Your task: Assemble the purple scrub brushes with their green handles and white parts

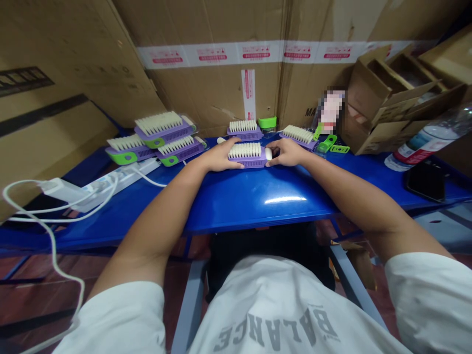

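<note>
In the middle of the blue table, a purple brush (246, 156) with cream bristles lies bristles up between my hands. My left hand (224, 156) grips its left end, thumb along the near edge. At its right end, my right hand (285, 152) closes thumb and fingers around a small white piece (269, 154) on the brush. Another purple brush (244, 130) sits just behind, beside a green end piece (267, 122). A further brush (298, 135) lies behind my right hand, near loose green parts (330, 145).
Several purple brushes with green ends (162, 130) are piled at the left, behind a white power strip (118, 183) with cables. Cardboard boxes (221, 24) line the back. At the right are an open carton (387, 98), a plastic bottle (420, 145) and a dark phone (426, 182).
</note>
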A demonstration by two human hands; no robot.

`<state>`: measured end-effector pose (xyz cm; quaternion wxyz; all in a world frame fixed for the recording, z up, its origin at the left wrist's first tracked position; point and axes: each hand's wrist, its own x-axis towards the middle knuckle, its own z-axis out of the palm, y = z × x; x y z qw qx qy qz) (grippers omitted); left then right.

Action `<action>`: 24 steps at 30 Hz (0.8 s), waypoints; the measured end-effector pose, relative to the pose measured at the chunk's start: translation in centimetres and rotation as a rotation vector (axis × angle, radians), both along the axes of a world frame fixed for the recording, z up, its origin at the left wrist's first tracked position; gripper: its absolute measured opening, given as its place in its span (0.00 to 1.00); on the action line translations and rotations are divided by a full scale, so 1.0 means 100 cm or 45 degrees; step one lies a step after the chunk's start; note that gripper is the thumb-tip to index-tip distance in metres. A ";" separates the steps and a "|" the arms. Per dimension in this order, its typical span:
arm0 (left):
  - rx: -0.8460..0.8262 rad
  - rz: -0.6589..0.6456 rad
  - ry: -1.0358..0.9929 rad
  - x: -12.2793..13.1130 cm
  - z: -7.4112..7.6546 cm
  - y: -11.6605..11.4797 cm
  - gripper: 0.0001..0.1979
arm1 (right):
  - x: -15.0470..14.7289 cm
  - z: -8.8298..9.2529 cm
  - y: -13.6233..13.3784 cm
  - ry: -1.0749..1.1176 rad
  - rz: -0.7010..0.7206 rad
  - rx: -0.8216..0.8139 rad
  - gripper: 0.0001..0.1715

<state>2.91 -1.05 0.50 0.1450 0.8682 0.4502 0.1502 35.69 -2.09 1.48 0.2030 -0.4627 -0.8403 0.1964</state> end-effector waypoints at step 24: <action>0.008 -0.007 -0.002 -0.001 0.000 0.001 0.60 | 0.002 -0.004 0.004 0.096 0.014 -0.065 0.29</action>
